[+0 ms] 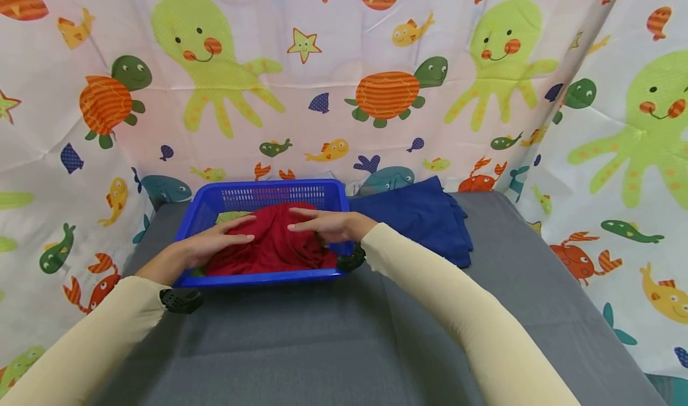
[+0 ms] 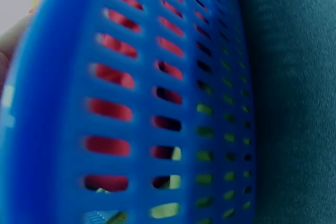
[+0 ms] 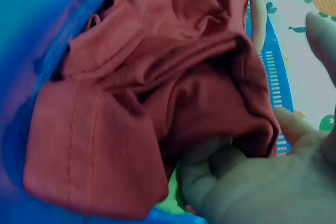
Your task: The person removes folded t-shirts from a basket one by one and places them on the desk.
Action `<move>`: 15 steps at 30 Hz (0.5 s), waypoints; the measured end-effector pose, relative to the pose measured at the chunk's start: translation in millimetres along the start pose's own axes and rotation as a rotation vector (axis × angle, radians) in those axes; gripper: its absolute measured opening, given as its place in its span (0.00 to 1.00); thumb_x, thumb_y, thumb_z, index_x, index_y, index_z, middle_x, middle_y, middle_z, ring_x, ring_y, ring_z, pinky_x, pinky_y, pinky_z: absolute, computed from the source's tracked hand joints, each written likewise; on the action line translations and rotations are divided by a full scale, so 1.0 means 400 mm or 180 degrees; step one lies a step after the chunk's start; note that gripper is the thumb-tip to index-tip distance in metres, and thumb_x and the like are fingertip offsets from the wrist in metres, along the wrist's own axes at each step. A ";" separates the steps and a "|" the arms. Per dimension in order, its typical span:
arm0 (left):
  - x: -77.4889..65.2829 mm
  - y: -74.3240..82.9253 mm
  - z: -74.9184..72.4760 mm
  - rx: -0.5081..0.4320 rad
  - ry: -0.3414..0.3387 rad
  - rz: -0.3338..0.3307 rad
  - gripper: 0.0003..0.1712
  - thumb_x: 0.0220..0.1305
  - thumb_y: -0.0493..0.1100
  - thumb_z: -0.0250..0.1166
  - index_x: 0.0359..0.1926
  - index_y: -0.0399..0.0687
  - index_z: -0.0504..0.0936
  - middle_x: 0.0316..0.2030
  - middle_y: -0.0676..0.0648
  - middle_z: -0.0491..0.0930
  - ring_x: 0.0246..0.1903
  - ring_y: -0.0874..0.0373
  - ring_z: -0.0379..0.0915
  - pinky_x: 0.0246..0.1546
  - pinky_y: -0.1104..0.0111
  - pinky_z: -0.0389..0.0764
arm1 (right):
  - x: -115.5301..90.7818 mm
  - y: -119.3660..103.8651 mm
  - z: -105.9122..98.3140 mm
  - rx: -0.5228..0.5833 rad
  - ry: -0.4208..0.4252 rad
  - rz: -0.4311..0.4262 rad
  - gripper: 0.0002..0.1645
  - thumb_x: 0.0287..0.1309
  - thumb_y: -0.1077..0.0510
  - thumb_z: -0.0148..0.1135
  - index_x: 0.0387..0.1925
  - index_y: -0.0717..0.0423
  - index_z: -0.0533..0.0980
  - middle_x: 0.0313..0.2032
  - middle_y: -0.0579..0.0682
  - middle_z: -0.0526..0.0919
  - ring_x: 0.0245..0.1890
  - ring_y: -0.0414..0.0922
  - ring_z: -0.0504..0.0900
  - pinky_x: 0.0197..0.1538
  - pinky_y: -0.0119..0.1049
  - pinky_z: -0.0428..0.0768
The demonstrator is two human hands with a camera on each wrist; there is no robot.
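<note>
A crumpled red garment (image 1: 274, 239) lies in a blue plastic basket (image 1: 258, 279); its double-stitched hem (image 3: 79, 150) shows in the right wrist view. My left hand (image 1: 215, 242) reaches over the basket's left side, fingers stretched towards the garment. From the right, my right hand (image 1: 330, 225) comes in over the garment with thumb and forefinger spread. Close up, the lower fingers (image 3: 199, 177) of that hand are bent against the cloth's fold, without a visible pinch. The left wrist view mostly shows the slotted basket wall, which hides the left hand's fingers.
Yellow-green cloth (image 1: 231, 216) shows beneath the red garment in the basket. Beside the basket on the right lies a folded navy cloth (image 1: 416, 221). Grey fabric (image 1: 279, 346) covers the table. A curtain (image 1: 333, 24) printed with sea animals hangs behind and at both sides.
</note>
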State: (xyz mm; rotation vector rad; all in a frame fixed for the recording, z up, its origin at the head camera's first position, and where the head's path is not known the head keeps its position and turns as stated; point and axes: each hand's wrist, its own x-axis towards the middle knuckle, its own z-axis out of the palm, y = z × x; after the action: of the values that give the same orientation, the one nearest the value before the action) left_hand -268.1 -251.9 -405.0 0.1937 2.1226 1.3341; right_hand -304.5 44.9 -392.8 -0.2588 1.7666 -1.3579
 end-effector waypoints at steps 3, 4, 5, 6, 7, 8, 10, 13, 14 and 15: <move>0.001 -0.010 0.003 0.0015 -0.0005 0.0145 0.49 0.70 0.53 0.63 0.82 0.57 0.45 0.79 0.34 0.43 0.74 0.35 0.48 0.70 0.46 0.68 | 0.004 0.004 0.008 -0.0117 0.0092 -0.0012 0.46 0.69 0.51 0.60 0.81 0.36 0.49 0.81 0.51 0.49 0.80 0.54 0.49 0.79 0.61 0.52; 0.001 -0.013 0.003 0.0029 0.0020 0.0177 0.49 0.69 0.52 0.64 0.82 0.56 0.46 0.78 0.34 0.46 0.73 0.36 0.52 0.67 0.51 0.72 | 0.005 0.006 0.010 -0.0147 0.0132 -0.0019 0.46 0.69 0.51 0.61 0.81 0.37 0.50 0.80 0.51 0.50 0.80 0.54 0.50 0.79 0.60 0.54; -0.001 -0.016 0.003 0.0047 0.0041 0.0221 0.50 0.69 0.50 0.64 0.82 0.55 0.46 0.77 0.34 0.47 0.71 0.37 0.55 0.64 0.55 0.75 | 0.006 0.008 0.011 -0.0174 0.0178 -0.0030 0.46 0.68 0.51 0.62 0.80 0.38 0.51 0.80 0.52 0.51 0.80 0.54 0.52 0.79 0.59 0.56; -0.002 -0.017 0.003 0.0053 0.0086 0.0246 0.50 0.68 0.50 0.65 0.82 0.54 0.47 0.76 0.34 0.49 0.70 0.39 0.57 0.61 0.59 0.77 | 0.007 0.010 0.013 -0.0218 0.0238 -0.0051 0.46 0.68 0.51 0.63 0.80 0.38 0.52 0.80 0.52 0.52 0.79 0.54 0.53 0.78 0.58 0.57; -0.003 -0.019 0.003 0.0066 0.0132 0.0271 0.50 0.68 0.49 0.66 0.82 0.54 0.47 0.76 0.34 0.50 0.68 0.40 0.60 0.58 0.62 0.78 | 0.007 0.011 0.013 -0.0263 0.0289 -0.0090 0.46 0.67 0.52 0.63 0.80 0.39 0.53 0.80 0.52 0.52 0.79 0.53 0.55 0.78 0.57 0.58; -0.005 -0.019 0.002 0.0069 0.0179 0.0284 0.50 0.67 0.49 0.66 0.81 0.53 0.47 0.75 0.34 0.51 0.67 0.41 0.62 0.55 0.65 0.79 | 0.007 0.013 0.014 -0.0297 0.0341 -0.0135 0.45 0.67 0.52 0.64 0.80 0.39 0.54 0.79 0.52 0.54 0.78 0.53 0.56 0.78 0.57 0.59; -0.009 -0.016 0.002 0.0031 0.0286 0.0280 0.50 0.67 0.48 0.67 0.81 0.55 0.48 0.75 0.34 0.53 0.64 0.44 0.65 0.51 0.66 0.81 | 0.005 0.014 0.016 -0.0381 0.0441 -0.0233 0.45 0.67 0.51 0.65 0.79 0.39 0.56 0.78 0.53 0.55 0.77 0.53 0.59 0.77 0.56 0.61; -0.018 -0.006 0.000 -0.0105 0.0396 0.0294 0.50 0.67 0.48 0.67 0.81 0.60 0.48 0.73 0.34 0.57 0.60 0.46 0.70 0.48 0.65 0.84 | -0.002 0.011 0.017 -0.0492 0.0602 -0.0400 0.44 0.65 0.51 0.66 0.78 0.39 0.58 0.77 0.53 0.57 0.75 0.53 0.61 0.76 0.54 0.64; -0.022 -0.002 -0.001 -0.0153 0.0419 0.0293 0.50 0.67 0.47 0.68 0.81 0.62 0.48 0.71 0.34 0.59 0.58 0.47 0.72 0.48 0.65 0.85 | -0.006 0.010 0.017 -0.0510 0.0647 -0.0436 0.44 0.65 0.51 0.67 0.78 0.39 0.59 0.77 0.53 0.57 0.75 0.53 0.62 0.76 0.54 0.65; -0.025 0.001 -0.003 -0.0201 0.0436 0.0294 0.50 0.66 0.47 0.68 0.81 0.63 0.48 0.70 0.34 0.60 0.57 0.49 0.73 0.47 0.65 0.85 | -0.010 0.009 0.017 -0.0530 0.0686 -0.0467 0.44 0.64 0.52 0.67 0.78 0.39 0.59 0.77 0.53 0.57 0.74 0.53 0.62 0.75 0.53 0.66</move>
State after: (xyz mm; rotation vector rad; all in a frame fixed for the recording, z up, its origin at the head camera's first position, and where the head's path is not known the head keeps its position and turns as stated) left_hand -260.8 -256.8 -400.2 0.1808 2.2041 1.5047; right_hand -295.9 44.0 -394.1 -0.3497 2.0796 -1.3847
